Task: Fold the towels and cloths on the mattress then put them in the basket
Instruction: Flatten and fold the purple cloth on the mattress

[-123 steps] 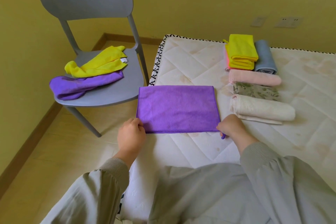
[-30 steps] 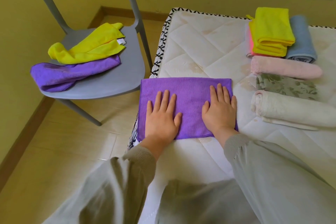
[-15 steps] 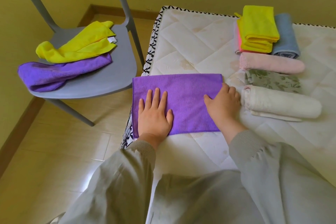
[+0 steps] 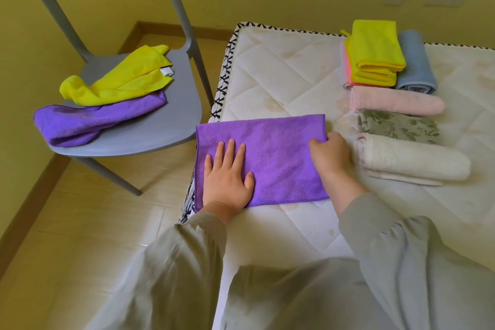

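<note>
Here, label by label:
Purple cloth (image 4: pixel 273 153): folded to a flat rectangle at near-left corner of mattress (image 4: pixel 289 80); left edge overhanging mattress side.
Left hand (image 4: pixel 227 177): palm down, fingers spread wide, flat on left half of purple cloth; gripping nothing.
Right hand (image 4: pixel 330 155): at right edge of purple cloth, thumb on top of the fabric, fingers curled at the edge; whether fabric is actually pinched, cannot tell.
Sleeves: grey, both forearms reaching in from bottom of view.
Folded stack, far right of mattress: yellow cloth (image 4: pixel 375 51) on top of a pink one; blue towel (image 4: pixel 413 61) rolled just beside, to the right.
Nearer row: pale pink towel (image 4: pixel 396 102), then floral grey cloth (image 4: pixel 399 127), then cream towel (image 4: pixel 412 161), each touching or just beside the next; cream towel close to right hand.
Chair (image 4: pixel 150 104): grey, on floor left of mattress; seat carrying loose yellow cloth (image 4: pixel 117 80) over loose purple cloth (image 4: pixel 88 120), both unfolded.
Basket: not seen.
</note>
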Demonstrator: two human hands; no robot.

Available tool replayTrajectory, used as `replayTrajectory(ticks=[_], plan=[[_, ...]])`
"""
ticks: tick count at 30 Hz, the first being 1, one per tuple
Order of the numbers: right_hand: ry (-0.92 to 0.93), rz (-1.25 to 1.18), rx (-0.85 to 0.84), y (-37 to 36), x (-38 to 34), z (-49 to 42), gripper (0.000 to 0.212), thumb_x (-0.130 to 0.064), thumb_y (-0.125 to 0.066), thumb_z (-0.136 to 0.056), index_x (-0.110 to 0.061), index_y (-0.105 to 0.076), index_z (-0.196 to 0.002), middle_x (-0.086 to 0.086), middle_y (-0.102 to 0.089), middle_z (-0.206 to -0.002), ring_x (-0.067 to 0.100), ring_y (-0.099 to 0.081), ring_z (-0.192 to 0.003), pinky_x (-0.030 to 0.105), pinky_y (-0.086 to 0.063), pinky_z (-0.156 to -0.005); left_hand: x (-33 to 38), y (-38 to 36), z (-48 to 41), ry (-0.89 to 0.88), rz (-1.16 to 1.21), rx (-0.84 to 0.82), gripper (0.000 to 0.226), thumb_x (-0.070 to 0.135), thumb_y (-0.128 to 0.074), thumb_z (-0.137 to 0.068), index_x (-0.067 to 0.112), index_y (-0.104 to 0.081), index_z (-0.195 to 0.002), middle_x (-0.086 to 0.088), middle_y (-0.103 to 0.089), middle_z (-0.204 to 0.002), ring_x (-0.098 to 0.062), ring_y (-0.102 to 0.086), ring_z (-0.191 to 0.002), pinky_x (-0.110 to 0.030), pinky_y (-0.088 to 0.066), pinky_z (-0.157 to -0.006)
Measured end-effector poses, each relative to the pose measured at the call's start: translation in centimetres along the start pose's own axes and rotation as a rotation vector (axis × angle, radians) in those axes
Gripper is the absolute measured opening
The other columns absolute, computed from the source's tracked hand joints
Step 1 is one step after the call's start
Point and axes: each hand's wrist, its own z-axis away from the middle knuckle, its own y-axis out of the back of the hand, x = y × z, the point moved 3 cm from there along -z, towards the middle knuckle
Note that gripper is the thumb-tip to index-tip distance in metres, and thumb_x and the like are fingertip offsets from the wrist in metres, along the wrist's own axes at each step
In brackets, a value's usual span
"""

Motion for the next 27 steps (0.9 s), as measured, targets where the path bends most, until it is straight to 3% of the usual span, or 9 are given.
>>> replayTrajectory(ticks=[3, 5, 9, 11, 14, 17, 22, 27], plan=[[0.093, -0.067, 0.021, -0.6, -0.6, 1.9, 0.002, -0.010, -0.050, -0.087, -0.012, -0.050, -0.089, 0.004, -0.055, -0.076, 0.025, -0.051, -0.067, 0.028, -0.036, -0.058, -0.5, 0.4, -0.3, -0.008, 0.033, -0.088, 0.083, 0.061, -0.003, -0.076, 0.029, -0.003, -0.153, 0.003, 0.004, -0.161, -0.020, 0.010, -0.148, -0.044, 0.006, -0.117], [0.137, -0.148, -0.010, -0.8, -1.5, 2.9, 0.007, -0.008, -0.050, -0.089, -0.014, -0.050, -0.093, -0.001, -0.054, -0.075, 0.022, -0.050, -0.070, 0.026, -0.033, -0.060, -0.5, 0.7, -0.1, 0.003, 0.050, -0.159, 0.075, 0.060, -0.017, -0.086, 0.029, -0.002, -0.153, 0.003, 0.007, -0.161, -0.020, 0.011, -0.147, -0.044, 0.007, -0.118], [0.228, -0.263, -0.049, 0.2, -4.4, 4.8, 0.016, -0.003, -0.046, -0.090, -0.012, -0.056, -0.099, -0.002, -0.056, -0.079, 0.019, -0.050, -0.073, 0.025, -0.030, -0.060, 0.3, 2.8, 0.7, 0.029, 0.186, -0.275, 0.072, 0.040, -0.048, -0.094, 0.024, -0.010, -0.153, -0.001, 0.002, -0.161, -0.020, 0.005, -0.148, -0.043, -0.001, -0.118], [0.305, -0.260, -0.088, 0.8, -6.2, 5.6, 0.015, -0.003, -0.047, -0.089, -0.014, -0.055, -0.088, -0.002, -0.055, -0.073, 0.018, -0.049, -0.068, 0.028, -0.031, -0.058, 0.3, 4.9, 0.7, 0.045, 0.369, -0.271, 0.070, 0.030, -0.055, -0.093, 0.018, -0.019, -0.152, -0.005, -0.008, -0.160, -0.019, -0.006, -0.148, -0.035, -0.011, -0.117], [0.421, -0.236, -0.180, 2.2, -9.0, 6.8, 0.018, -0.003, -0.052, -0.087, -0.007, -0.050, -0.069, 0.001, -0.046, -0.060, 0.018, -0.040, -0.060, 0.029, -0.029, -0.053, 0.2, 9.7, 0.4, 0.071, 0.565, -0.154, 0.064, 0.015, -0.056, -0.093, 0.010, -0.026, -0.149, -0.009, -0.025, -0.156, -0.020, -0.023, -0.144, -0.024, -0.018, -0.111], [0.503, -0.225, -0.290, 3.9, -11.6, 8.7, 0.019, -0.004, -0.057, -0.086, 0.008, -0.051, -0.072, 0.006, -0.041, -0.061, 0.016, -0.033, -0.057, 0.030, -0.025, -0.054, 0.1, 14.9, 0.4, 0.113, 0.657, -0.074, 0.056, 0.013, -0.056, -0.093, 0.011, -0.035, -0.145, -0.007, -0.039, -0.149, -0.022, -0.039, -0.135, -0.024, -0.030, -0.105], [0.638, -0.184, -0.450, 7.3, -15.8, 12.4, 0.020, -0.006, -0.062, -0.084, 0.008, -0.054, -0.072, 0.007, -0.045, -0.064, 0.014, -0.038, -0.062, 0.028, -0.026, -0.058, 1.1, 23.8, 2.7, 0.074, 0.988, -0.029, 0.061, 0.001, -0.058, -0.088, 0.014, -0.037, -0.144, -0.001, -0.040, -0.148, -0.013, -0.035, -0.135, -0.023, -0.030, -0.099], [0.812, -0.052, -0.511, 10.8, -19.0, 16.1, 0.014, -0.008, -0.068, -0.083, 0.002, -0.064, -0.074, 0.003, -0.045, -0.059, 0.007, -0.035, -0.053, 0.024, -0.027, -0.052, 1.9, 29.7, 5.9, 0.006, 1.102, -0.102, 0.064, -0.002, -0.053, -0.089, 0.018, -0.034, -0.146, 0.002, -0.049, -0.140, -0.015, -0.042, -0.128, -0.026, -0.024, -0.096]])
